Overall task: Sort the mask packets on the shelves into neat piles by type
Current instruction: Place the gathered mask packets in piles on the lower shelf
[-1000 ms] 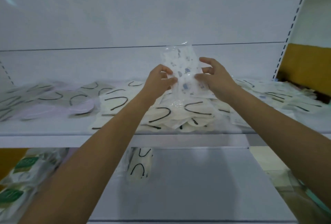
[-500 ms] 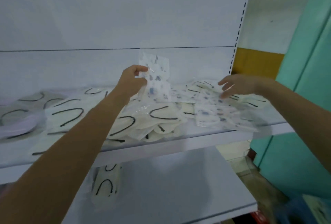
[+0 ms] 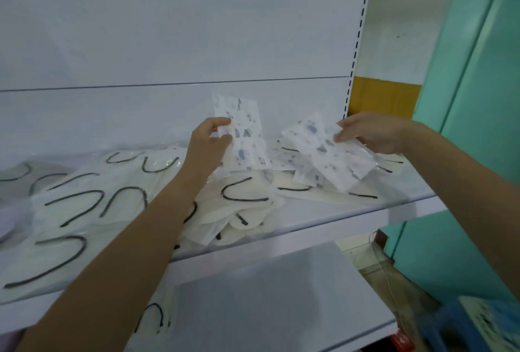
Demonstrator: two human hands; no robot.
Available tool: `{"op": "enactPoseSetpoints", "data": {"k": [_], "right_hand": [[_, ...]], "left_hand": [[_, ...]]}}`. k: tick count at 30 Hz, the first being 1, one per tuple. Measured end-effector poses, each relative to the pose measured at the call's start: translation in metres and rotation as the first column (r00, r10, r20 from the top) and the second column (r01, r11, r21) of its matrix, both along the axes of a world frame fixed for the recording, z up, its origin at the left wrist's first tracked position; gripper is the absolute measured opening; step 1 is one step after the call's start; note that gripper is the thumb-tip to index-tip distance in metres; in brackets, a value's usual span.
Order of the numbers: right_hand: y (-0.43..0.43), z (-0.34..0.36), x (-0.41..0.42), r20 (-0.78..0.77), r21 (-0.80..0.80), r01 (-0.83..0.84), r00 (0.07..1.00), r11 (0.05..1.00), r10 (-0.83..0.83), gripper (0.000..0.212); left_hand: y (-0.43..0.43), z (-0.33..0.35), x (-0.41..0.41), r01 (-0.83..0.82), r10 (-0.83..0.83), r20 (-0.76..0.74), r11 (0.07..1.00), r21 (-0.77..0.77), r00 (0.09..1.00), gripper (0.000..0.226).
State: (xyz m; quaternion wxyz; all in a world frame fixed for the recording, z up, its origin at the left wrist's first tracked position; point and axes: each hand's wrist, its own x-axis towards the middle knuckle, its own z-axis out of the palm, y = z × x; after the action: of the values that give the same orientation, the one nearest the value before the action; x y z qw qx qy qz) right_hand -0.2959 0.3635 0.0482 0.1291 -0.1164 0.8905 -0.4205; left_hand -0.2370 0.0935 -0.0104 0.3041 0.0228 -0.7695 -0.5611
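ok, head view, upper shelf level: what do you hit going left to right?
cream packets with black loops → left hand → upright patterned packet it pinches → tilted patterned packet → right hand holding it → teal panel

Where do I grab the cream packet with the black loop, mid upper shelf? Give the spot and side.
Pinch its near edge, coming from the shelf front. The cream packet lies flat on the pile; its far edge is hidden behind the patterned packet in the left hand, while the near edge shows bare toward the shelf lip.
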Motion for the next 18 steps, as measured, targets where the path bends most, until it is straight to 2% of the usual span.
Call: {"op": "enactPoseSetpoints", "data": {"k": [2, 4, 7, 9, 11, 18], "right_hand": [[-0.009, -0.007, -0.007, -0.059, 0.227, 0.132, 0.991, 0.965, -0.121, 0.039], [-0.018, -0.019, -0.007, -0.062, 0.371, 0.162, 0.987, 0.914, -0.150, 0.050], [-0.031, -0.036, -0.008, -0.163, 0.418, 0.195, 0.977, 0.887, -0.138, 0.077], [-0.038, -0.040, -0.011, -0.234, 0.411, 0.219, 0.964, 0.885, -0.129, 0.086], [-0.042, -0.042, -0.014, -0.265, 0.393, 0.231, 0.955, 0.890, -0.131, 0.084], [-0.035, -0.044, -0.009, -0.304, 0.538, 0.236, 0.950, 0.809, -0.075, 0.078]], "left_hand": [[0.000, 0.002, 0.002, -0.048, 0.048, -0.041, 0.999, -0.002, 0.998, 0.032], [-0.004, 0.003, 0.004, -0.145, 0.146, -0.121, 0.989, 0.023, 0.982, 0.034], [-0.013, 0.003, 0.004, -0.250, 0.259, -0.203, 0.966, 0.068, 0.944, 0.033], [-0.017, 0.001, 0.003, -0.281, 0.292, -0.219, 0.956, 0.082, 0.931, 0.034], [-0.019, 0.000, 0.004, -0.288, 0.299, -0.230, 0.954, 0.079, 0.926, 0.034], [-0.017, -0.003, 0.005, -0.247, 0.251, -0.211, 0.968, 0.043, 0.945, 0.033]]}}
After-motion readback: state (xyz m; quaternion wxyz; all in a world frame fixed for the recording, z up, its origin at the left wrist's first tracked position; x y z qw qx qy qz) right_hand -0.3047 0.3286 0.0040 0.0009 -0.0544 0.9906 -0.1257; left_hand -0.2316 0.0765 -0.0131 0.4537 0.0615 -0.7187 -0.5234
